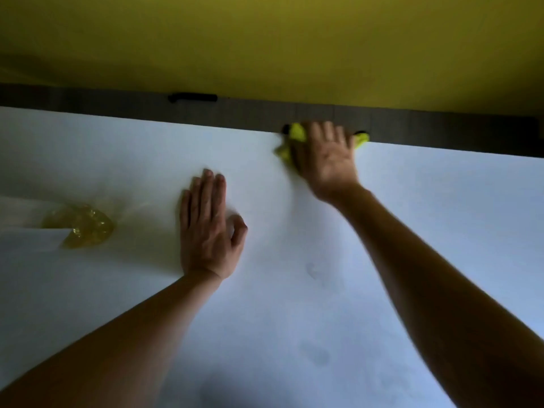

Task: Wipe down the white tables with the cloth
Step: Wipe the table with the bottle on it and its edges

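A white table (pixel 294 290) fills most of the head view. My right hand (pixel 326 160) presses flat on a yellow-green cloth (pixel 295 134) at the table's far edge, fingers straight; the cloth shows on both sides of the hand. My left hand (pixel 209 228) rests palm down on the table near the middle, its fingers straight and its thumb bent. Faint smudges mark the surface in front of me.
A clear yellowish object (pixel 81 226) sits at the left, where a second white surface (pixel 26 240) meets the table. A dark strip (pixel 265 113) with a black handle (pixel 192 98) runs behind the far edge, below a yellow wall (pixel 265 39).
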`<move>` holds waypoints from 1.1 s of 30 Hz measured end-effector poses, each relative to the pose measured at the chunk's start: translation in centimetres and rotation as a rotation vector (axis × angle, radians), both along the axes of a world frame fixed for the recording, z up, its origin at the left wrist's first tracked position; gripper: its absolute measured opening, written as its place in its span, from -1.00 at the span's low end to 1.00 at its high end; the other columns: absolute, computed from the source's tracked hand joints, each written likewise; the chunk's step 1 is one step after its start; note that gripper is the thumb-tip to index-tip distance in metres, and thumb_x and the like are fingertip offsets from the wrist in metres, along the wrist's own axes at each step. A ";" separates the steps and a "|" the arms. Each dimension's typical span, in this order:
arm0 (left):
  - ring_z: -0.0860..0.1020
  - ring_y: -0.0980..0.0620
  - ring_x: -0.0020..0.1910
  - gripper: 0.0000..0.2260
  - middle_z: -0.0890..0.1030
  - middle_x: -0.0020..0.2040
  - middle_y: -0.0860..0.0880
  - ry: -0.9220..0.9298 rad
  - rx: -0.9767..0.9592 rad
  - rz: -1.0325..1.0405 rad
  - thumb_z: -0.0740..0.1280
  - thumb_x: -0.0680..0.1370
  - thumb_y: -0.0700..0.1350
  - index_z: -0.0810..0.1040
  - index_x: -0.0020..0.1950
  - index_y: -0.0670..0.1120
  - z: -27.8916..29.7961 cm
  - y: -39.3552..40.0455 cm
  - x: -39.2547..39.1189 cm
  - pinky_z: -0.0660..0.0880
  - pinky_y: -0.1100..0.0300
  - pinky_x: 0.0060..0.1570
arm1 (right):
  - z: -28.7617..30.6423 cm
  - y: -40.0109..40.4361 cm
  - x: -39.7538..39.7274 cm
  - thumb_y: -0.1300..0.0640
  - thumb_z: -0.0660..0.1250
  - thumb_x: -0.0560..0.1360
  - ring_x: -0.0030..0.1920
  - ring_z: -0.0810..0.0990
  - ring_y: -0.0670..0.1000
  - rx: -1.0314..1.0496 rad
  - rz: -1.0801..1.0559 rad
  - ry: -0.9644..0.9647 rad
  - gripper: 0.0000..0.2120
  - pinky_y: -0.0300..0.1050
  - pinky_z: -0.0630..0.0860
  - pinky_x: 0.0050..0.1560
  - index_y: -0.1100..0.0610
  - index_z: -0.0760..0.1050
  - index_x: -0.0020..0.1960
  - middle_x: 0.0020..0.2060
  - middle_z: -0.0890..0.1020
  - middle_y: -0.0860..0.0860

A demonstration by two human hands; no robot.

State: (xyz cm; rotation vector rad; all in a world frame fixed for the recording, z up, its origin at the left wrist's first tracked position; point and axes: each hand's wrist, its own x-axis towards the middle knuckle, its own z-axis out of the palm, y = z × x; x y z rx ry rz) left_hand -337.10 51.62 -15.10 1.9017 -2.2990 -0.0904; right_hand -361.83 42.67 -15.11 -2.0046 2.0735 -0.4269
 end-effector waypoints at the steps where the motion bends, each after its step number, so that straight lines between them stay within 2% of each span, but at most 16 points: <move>1: 0.15 -0.21 0.67 -0.31 0.17 0.69 -0.19 0.006 0.000 0.003 0.19 0.57 0.01 0.19 0.68 -0.20 0.0 0.0 0.0 0.09 -0.19 0.63 | 0.1 1.1 -3.1 -0.20 0.00 0.60 0.06 0.47 0.24 0.012 -0.036 0.016 -0.49 0.13 0.28 0.15 0.16 0.45 0.25 0.08 0.52 0.22; 5: 0.14 -0.20 0.68 -0.32 0.17 0.69 -0.19 0.015 0.001 0.004 0.18 0.57 0.00 0.19 0.68 -0.20 -0.2 0.1 -0.1 0.07 -0.18 0.64 | 0.8 3.2 -9.7 -0.10 0.06 0.66 0.09 0.44 0.24 0.048 -0.160 0.078 -0.60 0.15 0.28 0.20 0.22 0.40 0.20 0.06 0.49 0.24; 9: 0.14 -0.20 0.68 -0.32 0.17 0.69 -0.19 0.020 -0.010 0.006 0.18 0.57 0.00 0.18 0.68 -0.20 -0.2 0.0 -0.1 0.09 -0.20 0.63 | 0.4 1.9 -6.3 -0.10 0.04 0.63 0.08 0.46 0.26 0.066 -0.237 0.095 -0.59 0.17 0.28 0.22 0.21 0.43 0.16 0.05 0.50 0.25; 13: 0.15 -0.21 0.67 -0.31 0.17 0.69 -0.18 0.027 -0.012 0.007 0.19 0.57 0.00 0.20 0.68 -0.20 -0.1 0.1 -0.1 0.10 -0.21 0.62 | 0.4 -0.5 2.0 -0.17 0.07 0.58 0.14 0.47 0.25 0.088 -0.112 0.077 -0.51 0.21 0.29 0.27 0.17 0.46 0.25 0.12 0.52 0.23; 16: 0.15 -0.21 0.67 -0.30 0.17 0.69 -0.19 0.027 -0.020 0.009 0.20 0.56 0.00 0.19 0.68 -0.20 -0.1 0.1 -0.1 0.09 -0.20 0.63 | 1.2 -3.1 9.1 -0.20 0.06 0.62 0.27 0.40 0.20 0.127 0.074 0.050 -0.50 0.20 0.22 0.36 0.11 0.37 0.38 0.25 0.46 0.15; 19: 0.15 -0.22 0.67 -0.31 0.17 0.69 -0.19 0.016 -0.022 0.001 0.18 0.58 0.02 0.18 0.68 -0.20 -0.2 0.1 0.0 0.08 -0.19 0.63 | 1.2 -4.2 11.0 -0.18 0.07 0.64 0.28 0.40 0.17 0.102 0.145 0.063 -0.55 0.14 0.25 0.26 0.07 0.35 0.39 0.28 0.45 0.10; 22: 0.17 -0.23 0.66 -0.33 0.18 0.68 -0.21 0.020 -0.036 -0.002 0.18 0.59 0.01 0.19 0.68 -0.20 -0.1 0.4 0.1 0.09 -0.18 0.63 | 0.8 -2.9 7.7 -0.21 0.08 0.63 0.25 0.43 0.17 0.064 0.101 0.039 -0.53 0.12 0.27 0.24 0.07 0.40 0.36 0.25 0.48 0.12; 25: 0.18 -0.24 0.66 -0.34 0.19 0.68 -0.21 0.025 -0.041 -0.014 0.19 0.60 0.00 0.20 0.67 -0.20 -0.1 0.3 0.0 0.08 -0.18 0.63 | 0.5 0.1 0.6 -0.19 0.10 0.61 0.18 0.46 0.21 0.026 -0.027 0.013 -0.56 0.09 0.25 0.26 0.10 0.45 0.28 0.16 0.51 0.17; 29: 0.17 -0.24 0.66 -0.35 0.18 0.68 -0.21 0.027 -0.022 -0.017 0.17 0.61 0.00 0.19 0.67 -0.20 0.0 0.4 -0.1 0.07 -0.19 0.63 | 1.0 4.1 -9.5 -0.14 0.02 0.59 0.27 0.44 0.23 0.063 -0.175 0.031 -0.53 0.14 0.12 0.52 0.13 0.41 0.32 0.14 0.51 0.19; 33: 0.23 -0.28 0.63 -0.41 0.24 0.66 -0.23 0.025 -0.023 -0.066 0.15 0.61 -0.09 0.26 0.64 -0.20 0.3 0.3 -0.8 0.07 -0.22 0.63 | 1.1 4.9 -13.4 -0.08 0.09 0.62 0.29 0.43 0.24 0.089 -0.258 0.034 -0.60 0.17 0.09 0.55 0.17 0.40 0.30 0.13 0.50 0.20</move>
